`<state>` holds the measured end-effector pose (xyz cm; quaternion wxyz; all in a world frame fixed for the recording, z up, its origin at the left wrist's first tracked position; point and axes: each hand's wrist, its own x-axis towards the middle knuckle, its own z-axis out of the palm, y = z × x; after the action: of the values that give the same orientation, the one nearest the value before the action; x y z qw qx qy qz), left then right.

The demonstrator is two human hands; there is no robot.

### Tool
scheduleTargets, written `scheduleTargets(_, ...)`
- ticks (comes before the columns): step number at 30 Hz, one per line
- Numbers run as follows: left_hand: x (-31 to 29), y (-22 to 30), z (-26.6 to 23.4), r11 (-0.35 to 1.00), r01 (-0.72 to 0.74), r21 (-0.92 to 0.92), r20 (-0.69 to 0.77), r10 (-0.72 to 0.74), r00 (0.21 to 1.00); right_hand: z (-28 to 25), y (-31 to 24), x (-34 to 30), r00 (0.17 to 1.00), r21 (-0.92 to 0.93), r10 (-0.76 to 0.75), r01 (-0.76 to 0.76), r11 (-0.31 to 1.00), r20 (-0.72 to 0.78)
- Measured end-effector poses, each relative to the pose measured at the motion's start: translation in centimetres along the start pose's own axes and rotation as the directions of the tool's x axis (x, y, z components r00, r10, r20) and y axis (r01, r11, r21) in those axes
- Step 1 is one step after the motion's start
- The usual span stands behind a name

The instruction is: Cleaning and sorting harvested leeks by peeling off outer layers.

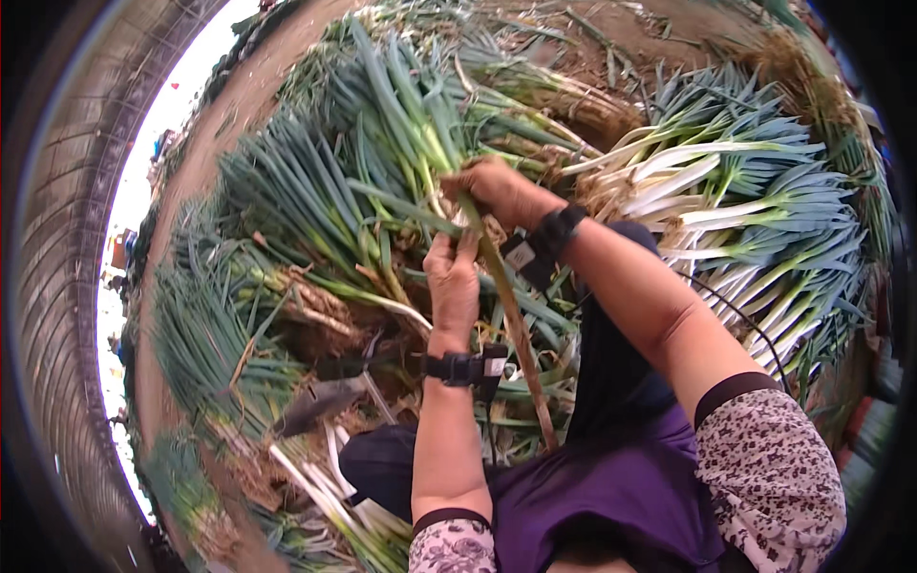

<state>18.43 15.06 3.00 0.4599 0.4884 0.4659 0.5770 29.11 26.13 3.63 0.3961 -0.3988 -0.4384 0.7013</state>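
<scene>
Both my hands are closed and close together over the piled leeks, in front of my knees. My left hand [453,291] pinches a leek [464,218] at its pale part with thumb and fingers. Just above and to the right, my right hand [506,194] has its fingers pressed on a long yellowish-green leek leaf [514,320], which hangs down toward my lap. The exact grip is partly hidden behind the fingers. A bunch of upright green leeks [401,119] stands right beyond my hands. Black straps circle both wrists.
Leeks with clean white stems [693,181] lie stacked on the right. Untrimmed leeks with soil-brown roots [315,301] cover the left. A dark grey flat object [320,406] lies by my left knee. Brown soil [659,43] shows at the back, and a ribbed curved wall [67,239] rises far left.
</scene>
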Motion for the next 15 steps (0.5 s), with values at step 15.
scheduleTargets(15, -5.0, -0.5, -4.0, 0.942, 0.039, 0.334, -0.189, 0.026, 0.982, 0.5, -0.2, -2.5, 0.972, 0.154, -0.09, 0.057, 0.986, 0.216)
